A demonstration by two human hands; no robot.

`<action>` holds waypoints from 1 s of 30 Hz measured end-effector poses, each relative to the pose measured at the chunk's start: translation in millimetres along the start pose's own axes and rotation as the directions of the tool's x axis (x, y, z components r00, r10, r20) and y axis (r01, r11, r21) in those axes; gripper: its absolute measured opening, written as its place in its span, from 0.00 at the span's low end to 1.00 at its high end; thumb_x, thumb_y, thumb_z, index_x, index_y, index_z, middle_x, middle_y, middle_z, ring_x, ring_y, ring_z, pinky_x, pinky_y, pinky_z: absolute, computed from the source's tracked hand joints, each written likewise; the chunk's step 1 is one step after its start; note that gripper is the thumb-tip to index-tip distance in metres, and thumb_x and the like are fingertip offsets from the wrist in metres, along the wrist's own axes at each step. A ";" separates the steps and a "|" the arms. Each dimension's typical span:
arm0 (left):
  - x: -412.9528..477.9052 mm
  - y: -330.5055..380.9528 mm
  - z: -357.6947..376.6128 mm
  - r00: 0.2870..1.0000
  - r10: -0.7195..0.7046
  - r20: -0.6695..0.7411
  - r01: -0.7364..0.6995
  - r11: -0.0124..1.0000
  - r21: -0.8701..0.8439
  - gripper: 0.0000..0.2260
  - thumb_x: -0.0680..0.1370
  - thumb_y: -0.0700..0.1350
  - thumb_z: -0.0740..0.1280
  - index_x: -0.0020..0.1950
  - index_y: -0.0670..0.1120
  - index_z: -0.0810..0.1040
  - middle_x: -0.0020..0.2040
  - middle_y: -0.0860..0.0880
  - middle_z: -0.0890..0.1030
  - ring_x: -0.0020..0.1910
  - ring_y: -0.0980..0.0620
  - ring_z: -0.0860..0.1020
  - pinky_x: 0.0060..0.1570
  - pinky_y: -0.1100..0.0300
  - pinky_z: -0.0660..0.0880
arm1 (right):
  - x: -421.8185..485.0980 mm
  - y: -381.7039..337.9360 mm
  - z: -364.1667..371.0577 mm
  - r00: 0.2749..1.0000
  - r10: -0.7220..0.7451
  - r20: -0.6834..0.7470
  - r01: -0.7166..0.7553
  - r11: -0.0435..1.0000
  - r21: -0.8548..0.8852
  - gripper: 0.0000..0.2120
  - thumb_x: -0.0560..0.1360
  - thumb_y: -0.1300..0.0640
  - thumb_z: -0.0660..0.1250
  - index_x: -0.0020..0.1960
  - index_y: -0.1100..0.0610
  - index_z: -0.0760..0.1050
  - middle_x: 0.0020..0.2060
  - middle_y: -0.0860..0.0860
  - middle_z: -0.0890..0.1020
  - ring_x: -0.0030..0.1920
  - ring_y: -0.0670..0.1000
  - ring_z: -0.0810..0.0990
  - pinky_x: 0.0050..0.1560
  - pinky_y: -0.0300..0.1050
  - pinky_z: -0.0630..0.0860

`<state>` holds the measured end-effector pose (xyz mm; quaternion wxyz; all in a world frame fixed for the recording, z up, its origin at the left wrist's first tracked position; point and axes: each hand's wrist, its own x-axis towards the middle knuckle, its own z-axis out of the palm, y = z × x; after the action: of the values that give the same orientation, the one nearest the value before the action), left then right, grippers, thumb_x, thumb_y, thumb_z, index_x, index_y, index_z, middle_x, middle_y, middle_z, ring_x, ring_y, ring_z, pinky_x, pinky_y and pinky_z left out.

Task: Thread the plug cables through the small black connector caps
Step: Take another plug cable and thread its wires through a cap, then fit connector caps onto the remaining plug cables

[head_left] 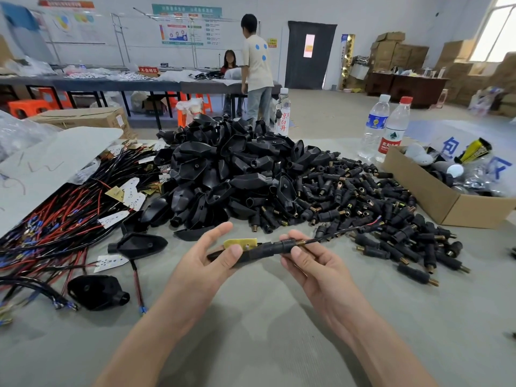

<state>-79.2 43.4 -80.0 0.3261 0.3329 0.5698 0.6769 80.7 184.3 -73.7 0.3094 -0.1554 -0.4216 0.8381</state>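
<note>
- Nearest the lens, the left hand (212, 258) and right hand (310, 261) come up from the bottom edge on bare forearms and meet just above the counter (265, 325).
- The task's piece is held level between them. The left grip is closed round a black plug housing (237, 255), thumb against the yellow board (240, 242) poking out of it — likely to stop shell and board from sliding apart.
- The right grip pinches a small connector cap (279, 245) that sits against the housing's neck, fingertips near its spring end.
- The cable (346, 229) runs out of the cap to the right, its red and blue tips free above the loose parts. I judge this cap to be threaded and being seated.
- Stock lies in an arc within reach: the pile of caps (377, 202) on the right, the heap of housings (223, 169) in the middle and the wire bundles (55, 230) on the left.
- Containers: an open cardboard box (424, 191) at the far right holds white rounded pieces and clear wrapping — the rest is too jumbled to tell.
- Capped water bottles (375, 127) stand upright just behind the box.
</note>
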 end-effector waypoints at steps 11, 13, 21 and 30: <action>-0.8 -1.6 3.3 0.999 -0.015 0.041 0.015 1.000 -0.002 0.36 0.65 0.61 0.80 0.70 0.57 0.71 0.62 0.48 0.83 0.63 0.49 0.80 0.69 0.49 0.67 | -3.0 7.1 3.8 0.999 -0.025 0.025 0.027 0.995 -0.093 0.13 0.68 0.61 0.72 0.52 0.53 0.86 0.53 0.56 0.85 0.53 0.49 0.84 0.53 0.39 0.79; -1.4 -0.1 4.4 0.999 -0.006 0.038 0.006 1.000 0.000 0.35 0.65 0.61 0.80 0.69 0.58 0.72 0.62 0.48 0.83 0.64 0.49 0.80 0.70 0.49 0.67 | -2.4 6.8 3.5 0.999 -0.023 0.023 0.025 0.996 -0.090 0.13 0.69 0.61 0.71 0.52 0.53 0.86 0.54 0.56 0.85 0.53 0.49 0.84 0.53 0.39 0.79; -4.5 2.6 11.0 0.999 0.048 0.002 -0.048 0.999 0.021 0.19 0.68 0.58 0.77 0.56 0.57 0.79 0.60 0.50 0.84 0.61 0.48 0.81 0.65 0.51 0.72 | -2.8 1.4 3.3 0.996 -0.040 -0.082 0.028 0.990 -0.138 0.14 0.71 0.52 0.71 0.54 0.57 0.85 0.50 0.53 0.86 0.51 0.49 0.84 0.51 0.40 0.81; -4.8 3.9 10.7 0.998 0.022 -0.065 -0.024 0.999 -0.039 0.13 0.67 0.57 0.76 0.46 0.53 0.81 0.53 0.46 0.86 0.53 0.47 0.85 0.51 0.65 0.79 | -3.0 -1.9 0.1 0.984 -0.088 -0.155 0.055 0.977 -0.207 0.17 0.66 0.44 0.74 0.50 0.52 0.86 0.47 0.50 0.86 0.48 0.46 0.85 0.45 0.40 0.81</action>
<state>-67.9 44.9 -75.1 0.3062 0.3107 0.5626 0.7023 83.7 183.1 -72.0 0.3556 -0.2387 -0.4832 0.7636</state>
